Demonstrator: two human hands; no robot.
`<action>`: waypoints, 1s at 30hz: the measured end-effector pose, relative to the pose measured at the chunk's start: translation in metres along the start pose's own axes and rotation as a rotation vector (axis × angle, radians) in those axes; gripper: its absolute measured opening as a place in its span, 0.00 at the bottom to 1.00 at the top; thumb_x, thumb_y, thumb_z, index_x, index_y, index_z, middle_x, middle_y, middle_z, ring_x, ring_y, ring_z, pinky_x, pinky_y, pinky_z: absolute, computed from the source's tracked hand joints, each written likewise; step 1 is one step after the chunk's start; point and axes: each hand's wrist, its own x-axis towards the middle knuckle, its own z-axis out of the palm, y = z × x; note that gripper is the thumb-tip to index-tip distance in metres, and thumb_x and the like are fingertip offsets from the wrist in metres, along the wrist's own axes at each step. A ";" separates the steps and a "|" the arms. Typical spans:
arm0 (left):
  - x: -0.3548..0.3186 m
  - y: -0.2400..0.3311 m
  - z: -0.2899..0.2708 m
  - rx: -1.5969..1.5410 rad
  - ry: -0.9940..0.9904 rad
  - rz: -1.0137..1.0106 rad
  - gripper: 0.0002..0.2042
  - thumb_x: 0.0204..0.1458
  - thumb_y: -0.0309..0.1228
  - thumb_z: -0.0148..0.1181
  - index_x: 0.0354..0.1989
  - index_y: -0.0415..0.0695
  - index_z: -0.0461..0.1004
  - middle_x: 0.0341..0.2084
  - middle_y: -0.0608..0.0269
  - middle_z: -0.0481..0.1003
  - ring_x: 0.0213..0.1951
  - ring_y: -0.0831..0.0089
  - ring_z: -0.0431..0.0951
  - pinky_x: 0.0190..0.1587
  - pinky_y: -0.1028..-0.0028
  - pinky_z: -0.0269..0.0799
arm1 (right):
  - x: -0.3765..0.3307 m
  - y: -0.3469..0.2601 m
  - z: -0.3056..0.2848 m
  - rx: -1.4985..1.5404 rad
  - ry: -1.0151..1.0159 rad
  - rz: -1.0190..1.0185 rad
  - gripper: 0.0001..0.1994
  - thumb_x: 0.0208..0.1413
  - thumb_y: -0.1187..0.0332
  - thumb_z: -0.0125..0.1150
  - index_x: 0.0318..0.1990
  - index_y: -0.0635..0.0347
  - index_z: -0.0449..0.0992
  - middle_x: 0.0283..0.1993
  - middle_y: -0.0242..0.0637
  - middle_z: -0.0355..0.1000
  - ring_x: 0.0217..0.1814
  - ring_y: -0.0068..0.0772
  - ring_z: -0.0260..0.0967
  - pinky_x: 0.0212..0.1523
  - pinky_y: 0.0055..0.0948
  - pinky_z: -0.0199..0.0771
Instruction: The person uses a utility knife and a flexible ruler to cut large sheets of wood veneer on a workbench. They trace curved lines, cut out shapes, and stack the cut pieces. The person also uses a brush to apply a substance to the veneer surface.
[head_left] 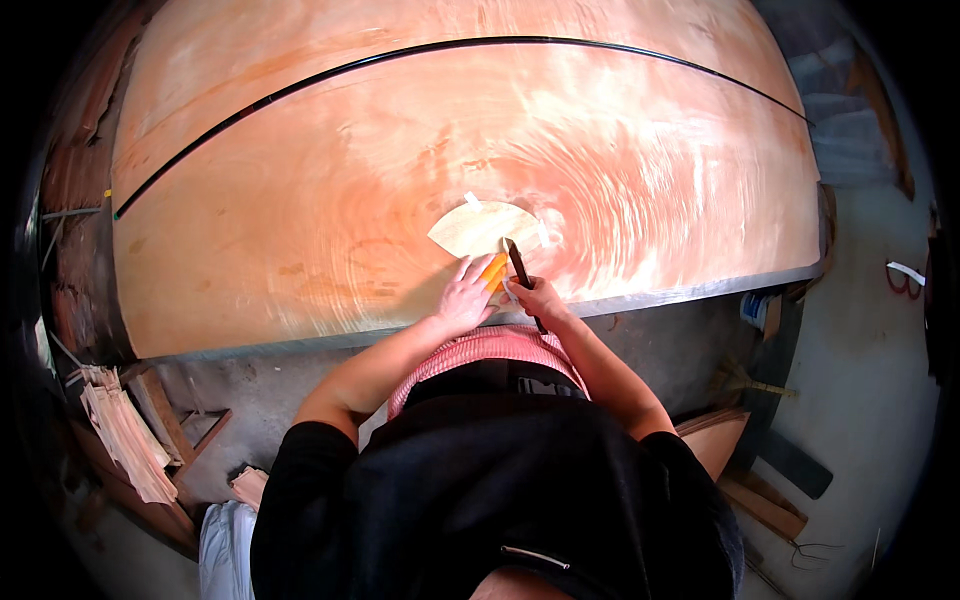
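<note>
A pale, leaf-shaped piece of thin wood (482,232) lies on a large reddish-brown wood sheet (280,220), with white tape strips at its upper edge and right side. My left hand (466,298) rests by the piece's lower edge, fingers stretched forward. An orange-yellow item (494,270) is at its fingertips; whether it is held or worn cannot be made out. Closed around a long dark-handled tool (518,264), my right hand (536,298) is just right of the left. The tool's upper end meets the pale piece's lower edge; its tip is too small to identify.
Across the sheet's far part runs a long thin black strip (400,57). The sheet's near edge is in front of my waist. Stacked thin wood strips (125,430) stand at lower left. A straw broom (750,383) and wood boards (765,505) are on the floor at right.
</note>
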 end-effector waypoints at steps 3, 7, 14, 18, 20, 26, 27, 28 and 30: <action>-0.001 0.001 0.001 0.097 -0.123 -0.007 0.30 0.39 0.46 0.55 0.51 0.41 0.62 0.52 0.59 0.58 0.60 0.66 0.45 0.60 0.58 0.38 | 0.003 0.002 0.000 -0.167 0.013 -0.159 0.10 0.49 0.62 0.54 0.31 0.60 0.74 0.20 0.27 0.69 0.16 0.14 0.56 0.17 0.16 0.54; -0.002 0.000 0.004 0.083 -0.061 0.001 0.31 0.38 0.48 0.55 0.50 0.42 0.62 0.53 0.60 0.57 0.60 0.66 0.44 0.60 0.58 0.38 | 0.001 -0.033 -0.042 -0.443 -0.208 -0.125 0.11 0.49 0.61 0.55 0.29 0.62 0.74 0.19 0.26 0.67 0.18 0.15 0.59 0.19 0.17 0.57; -0.018 -0.030 -0.009 -0.096 0.245 -0.198 0.30 0.42 0.40 0.55 0.53 0.40 0.57 0.55 0.53 0.52 0.58 0.61 0.50 0.58 0.58 0.43 | 0.008 -0.052 -0.030 -0.227 -0.154 -0.152 0.10 0.49 0.62 0.51 0.31 0.60 0.71 0.19 0.24 0.61 0.18 0.14 0.52 0.19 0.18 0.54; -0.053 -0.055 -0.027 -0.034 0.387 -0.409 0.31 0.40 0.39 0.57 0.52 0.38 0.57 0.55 0.51 0.51 0.57 0.60 0.51 0.58 0.58 0.44 | 0.029 -0.084 0.046 -0.160 -0.181 -0.353 0.11 0.51 0.64 0.48 0.35 0.63 0.68 0.20 0.29 0.65 0.20 0.18 0.59 0.23 0.19 0.60; -0.061 -0.065 -0.031 -0.027 0.406 -0.446 0.31 0.39 0.38 0.58 0.52 0.37 0.57 0.55 0.51 0.52 0.57 0.60 0.51 0.58 0.58 0.45 | 0.036 -0.099 0.076 -0.159 -0.124 -0.381 0.13 0.49 0.64 0.49 0.38 0.65 0.64 0.23 0.36 0.69 0.24 0.27 0.67 0.28 0.23 0.66; -0.051 -0.071 -0.043 -0.093 0.236 -0.318 0.30 0.38 0.38 0.58 0.52 0.40 0.59 0.56 0.56 0.52 0.59 0.64 0.48 0.59 0.58 0.41 | 0.084 -0.073 0.110 -0.529 0.274 -0.440 0.14 0.47 0.69 0.49 0.40 0.68 0.61 0.21 0.43 0.71 0.24 0.35 0.70 0.25 0.29 0.68; -0.050 -0.071 -0.043 -0.085 0.188 -0.305 0.30 0.38 0.38 0.59 0.52 0.40 0.59 0.56 0.58 0.52 0.59 0.65 0.48 0.60 0.58 0.40 | 0.083 -0.074 0.112 -0.581 0.329 -0.449 0.14 0.47 0.69 0.49 0.40 0.68 0.60 0.20 0.43 0.70 0.23 0.35 0.70 0.25 0.29 0.68; -0.049 -0.071 -0.041 -0.080 0.201 -0.323 0.31 0.38 0.40 0.59 0.52 0.42 0.59 0.56 0.60 0.53 0.60 0.69 0.47 0.60 0.58 0.38 | 0.087 -0.071 0.110 -0.567 0.320 -0.448 0.14 0.48 0.69 0.49 0.40 0.68 0.60 0.21 0.43 0.71 0.22 0.33 0.69 0.22 0.28 0.67; -0.048 -0.072 -0.041 -0.031 0.173 -0.301 0.32 0.38 0.42 0.58 0.53 0.42 0.58 0.56 0.61 0.53 0.60 0.69 0.47 0.60 0.58 0.37 | 0.098 -0.058 0.102 -0.525 0.307 -0.440 0.14 0.48 0.69 0.49 0.40 0.68 0.60 0.21 0.44 0.71 0.18 0.29 0.67 0.17 0.25 0.64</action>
